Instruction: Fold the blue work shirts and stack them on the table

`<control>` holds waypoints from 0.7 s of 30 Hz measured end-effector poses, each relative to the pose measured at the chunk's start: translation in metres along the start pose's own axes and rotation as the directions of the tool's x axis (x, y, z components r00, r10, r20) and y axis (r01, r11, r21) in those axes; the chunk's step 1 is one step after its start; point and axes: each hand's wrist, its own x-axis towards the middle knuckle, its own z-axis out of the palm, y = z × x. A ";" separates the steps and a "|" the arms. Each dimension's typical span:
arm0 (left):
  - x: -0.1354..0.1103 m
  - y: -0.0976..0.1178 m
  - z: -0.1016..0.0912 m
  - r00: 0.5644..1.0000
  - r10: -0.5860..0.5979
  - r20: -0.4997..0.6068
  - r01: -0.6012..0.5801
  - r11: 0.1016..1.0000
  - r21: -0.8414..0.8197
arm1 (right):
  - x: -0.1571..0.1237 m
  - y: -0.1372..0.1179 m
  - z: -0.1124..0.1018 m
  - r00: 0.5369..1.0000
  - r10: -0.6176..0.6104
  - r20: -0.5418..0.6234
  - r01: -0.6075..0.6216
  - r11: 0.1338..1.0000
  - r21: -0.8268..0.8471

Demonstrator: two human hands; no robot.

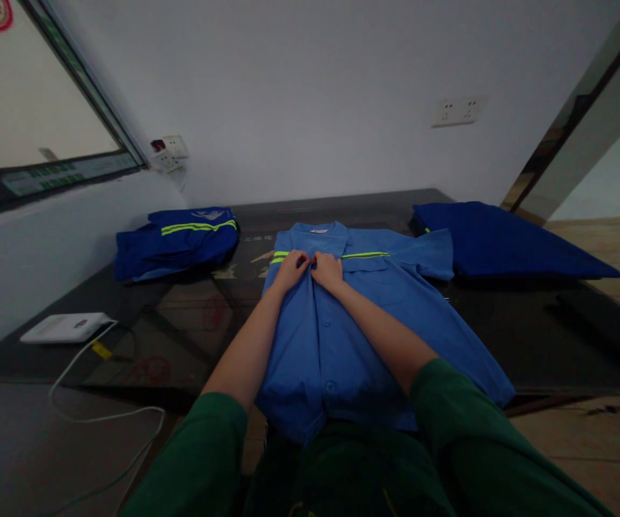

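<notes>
A light blue work shirt [374,316] with a yellow-green stripe across the chest lies front up on the dark table [530,330], collar away from me. My left hand [291,269] and my right hand [327,271] meet at the middle of the chest, just under the collar. Both have their fingers curled and pinched on the shirt's front placket, left hand on the left edge, right hand on the right edge. My green sleeves fill the bottom of the view.
A folded dark blue garment [178,240] with yellow-green stripes lies at the back left. A dark blue stack of cloth [498,244] lies at the back right. A white flat device [65,327] with a white cable [100,413] sits at the left edge.
</notes>
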 end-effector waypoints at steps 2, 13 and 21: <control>0.000 0.000 0.000 1.000 -0.018 0.003 0.018 1.000 -0.014 | 0.002 -0.001 0.000 1.000 -0.017 -0.019 0.017 1.000 -0.003; 0.001 0.001 -0.004 0.994 -0.108 -0.017 0.106 0.991 -0.083 | 0.005 -0.003 -0.001 0.999 -0.033 -0.031 0.031 0.997 -0.075; -0.003 -0.004 -0.008 0.991 -0.103 0.089 0.122 0.960 -0.253 | 0.007 0.000 -0.002 0.999 -0.022 -0.026 0.020 0.996 -0.085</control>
